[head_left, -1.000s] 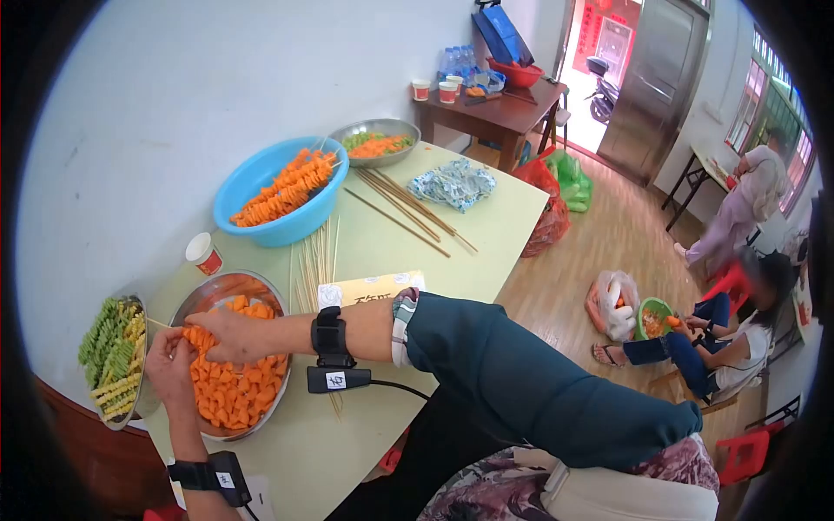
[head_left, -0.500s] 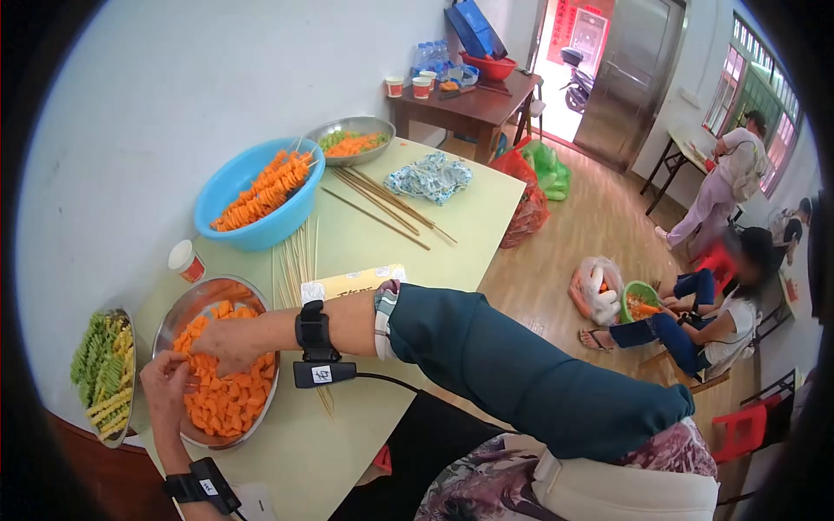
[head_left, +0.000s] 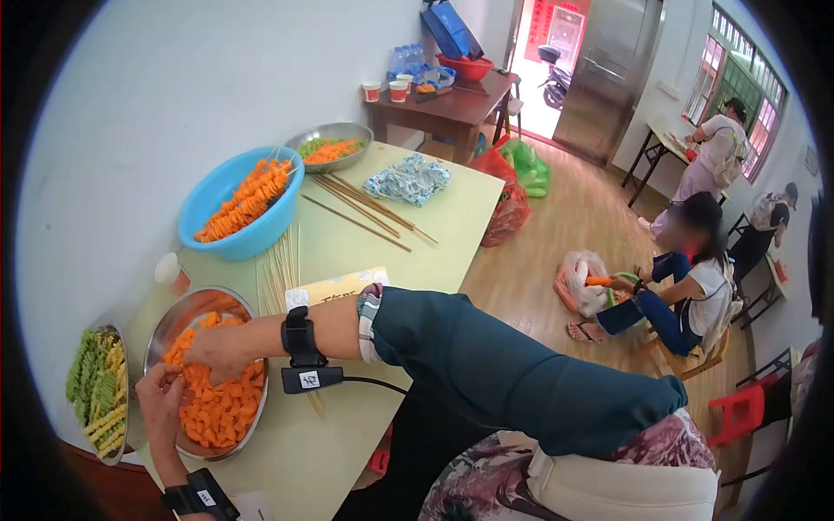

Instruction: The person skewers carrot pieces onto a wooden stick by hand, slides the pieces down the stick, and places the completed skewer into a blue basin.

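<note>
While right hand [head_left: 219, 352] dips among orange chunks [head_left: 221, 412], fingertips hidden, left hand [head_left: 158, 399] bends at left edge of metal bowl [head_left: 208, 301]; cannot tell whether either grips anything. Chunks heaped inside bowl. Loose skewers [head_left: 280, 269] lie beneath right forearm [head_left: 339, 328]: sagging arm might scatter them. Hard push on rim could tip bowl, spilling chunks.

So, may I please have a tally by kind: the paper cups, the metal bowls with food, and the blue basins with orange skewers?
Paper cups: 4
Metal bowls with food: 3
Blue basin with orange skewers: 1
Total: 8
</note>
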Demonstrator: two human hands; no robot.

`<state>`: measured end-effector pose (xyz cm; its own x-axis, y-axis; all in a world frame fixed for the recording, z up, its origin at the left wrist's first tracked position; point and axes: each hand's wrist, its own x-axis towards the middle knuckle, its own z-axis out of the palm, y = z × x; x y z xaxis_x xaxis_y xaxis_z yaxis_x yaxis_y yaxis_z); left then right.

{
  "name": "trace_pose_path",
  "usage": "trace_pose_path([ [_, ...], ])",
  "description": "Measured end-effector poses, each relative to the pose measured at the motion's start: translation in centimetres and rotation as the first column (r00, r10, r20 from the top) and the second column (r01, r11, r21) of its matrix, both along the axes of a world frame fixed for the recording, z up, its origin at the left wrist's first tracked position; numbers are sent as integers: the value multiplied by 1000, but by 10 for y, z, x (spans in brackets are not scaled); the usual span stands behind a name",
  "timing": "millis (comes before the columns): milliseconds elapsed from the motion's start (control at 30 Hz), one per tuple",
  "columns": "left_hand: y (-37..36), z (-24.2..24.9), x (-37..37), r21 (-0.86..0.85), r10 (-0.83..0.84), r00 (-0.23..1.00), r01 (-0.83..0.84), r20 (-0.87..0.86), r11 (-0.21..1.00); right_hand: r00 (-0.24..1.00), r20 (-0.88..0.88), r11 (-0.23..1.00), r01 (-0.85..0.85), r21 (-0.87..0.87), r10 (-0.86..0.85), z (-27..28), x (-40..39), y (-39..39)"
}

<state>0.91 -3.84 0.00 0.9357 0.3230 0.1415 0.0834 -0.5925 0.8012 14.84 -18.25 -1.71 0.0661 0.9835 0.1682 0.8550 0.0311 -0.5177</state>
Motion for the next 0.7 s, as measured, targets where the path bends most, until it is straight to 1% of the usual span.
trace_pose_path([
  [100, -2, -1, -1, -13, -16, 1000, 15, -22, 1000, 1000, -24, 1000, 4, 14, -4, -3, -1, -2],
  [167, -3, 1, -2, -31, -2, 999, 1, -39, 1000, 999, 41, 1000, 23, -1, -23, 4, -4, -5],
  [300, -3, -1, -2, -51, -2, 998, 0, -56, 999, 998, 66, 1000, 13, 13, -14, 1, -3, -2],
  [367, -2, -2, -2, -38, -7, 999, 5, -51, 999, 997, 54, 997, 50, -66, -47, 8, -6, -6],
  [400, 0, -3, -1, -38, -6, 999, 4, -53, 999, 998, 51, 997, 49, -66, -46, 7, -4, -5],
  [467, 4, -5, -1, -2, -36, 999, 36, 1, 999, 993, 118, 997, 17, -75, -8, 5, -4, -2],
  [500, 3, -5, -1, -3, -32, 999, 32, -3, 999, 993, 114, 997, 13, -77, -5, 4, -4, -2],
  [567, 0, -3, -1, -31, -14, 999, 15, 45, 999, 995, 98, 999, 31, -16, -29, 2, -4, -2],
  [700, 1, -2, 0, -33, 4, 996, -1, 91, 999, 992, 124, 999, 10, -40, -4, 0, -2, 0],
])
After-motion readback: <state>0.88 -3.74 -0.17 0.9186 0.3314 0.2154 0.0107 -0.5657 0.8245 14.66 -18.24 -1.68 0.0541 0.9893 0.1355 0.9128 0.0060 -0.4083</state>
